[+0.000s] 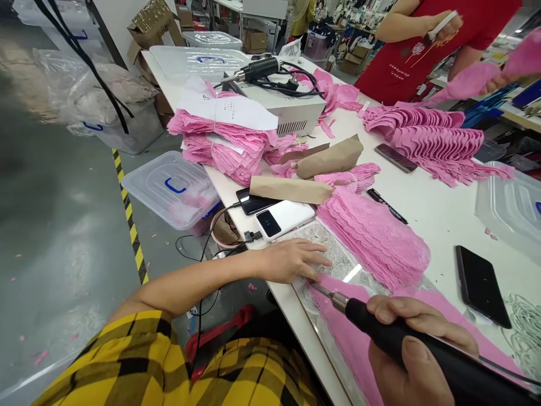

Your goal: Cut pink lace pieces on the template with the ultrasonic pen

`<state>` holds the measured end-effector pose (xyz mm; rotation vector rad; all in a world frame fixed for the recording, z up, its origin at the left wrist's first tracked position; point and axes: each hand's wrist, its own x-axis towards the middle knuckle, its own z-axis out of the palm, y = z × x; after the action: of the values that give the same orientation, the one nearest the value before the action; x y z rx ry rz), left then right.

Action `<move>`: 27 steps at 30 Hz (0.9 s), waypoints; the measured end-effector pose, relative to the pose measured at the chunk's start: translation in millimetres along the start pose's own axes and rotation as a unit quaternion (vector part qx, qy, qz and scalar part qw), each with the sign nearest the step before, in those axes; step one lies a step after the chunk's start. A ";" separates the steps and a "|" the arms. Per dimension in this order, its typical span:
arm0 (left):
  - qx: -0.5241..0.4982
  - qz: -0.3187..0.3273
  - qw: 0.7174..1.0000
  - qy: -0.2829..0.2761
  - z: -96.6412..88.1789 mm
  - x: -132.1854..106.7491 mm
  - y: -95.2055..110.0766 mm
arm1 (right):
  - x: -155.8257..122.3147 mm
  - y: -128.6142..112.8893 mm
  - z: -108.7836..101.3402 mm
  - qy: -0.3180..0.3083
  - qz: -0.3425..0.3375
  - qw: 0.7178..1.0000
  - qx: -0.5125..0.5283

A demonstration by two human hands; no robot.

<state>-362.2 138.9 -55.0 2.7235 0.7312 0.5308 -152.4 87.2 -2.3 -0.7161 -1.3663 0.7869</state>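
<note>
1. The person is working a black, pen-shaped hot-cutting tool with a thin metal tip [397, 338] along the edge of a flat pink lace-fabric piece [350, 332], which is lying on a clear glass plate [333, 256] at the near edge of the white tabletop [439, 220]. The step in hand appears to be trimming or cutting the fabric edge.

2. The right hand [412, 355] is gripping the tool, its fingers [406, 310] curling fully closed around the black barrel, thumb pressing on top; the tip is touching the fabric just beside the other hand.

3. The left hand [291, 259] is lying flat, fingers [313, 259] stretched open and slightly spread, gripping nothing, pressing down on the plate at the fabric's end.

4. Judged from this, the next move calls for a steady drag of the tip along the edge while the flat hand is keeping the piece from shifting, fingertips staying out of the tip's way.

5. Just beyond the plate, a fanned stack of pink lace pieces [376, 237] is resting; a white power bank [284, 219] and a black phone [482, 285] are lying nearby. Another person in a red top [406, 51] is standing at the far side.
</note>
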 end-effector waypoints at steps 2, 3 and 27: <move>-0.006 -0.006 1.000 0.001 0.8 -0.4 -0.5 | -0.1 -1.4 1.4 -0.003 0.004 1.000 0.003; -0.009 -0.007 1.000 0.004 1.2 -0.7 -0.8 | 0.0 -2.1 1.5 -0.002 0.007 1.000 0.003; 0.004 0.012 0.997 0.073 3.7 -6.2 -1.9 | 10.7 10.7 -0.2 0.064 -0.019 0.998 -0.013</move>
<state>-366.5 136.7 -60.6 2.7253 0.7373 0.7411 -152.5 102.1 -5.1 -0.7463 -1.2728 0.6825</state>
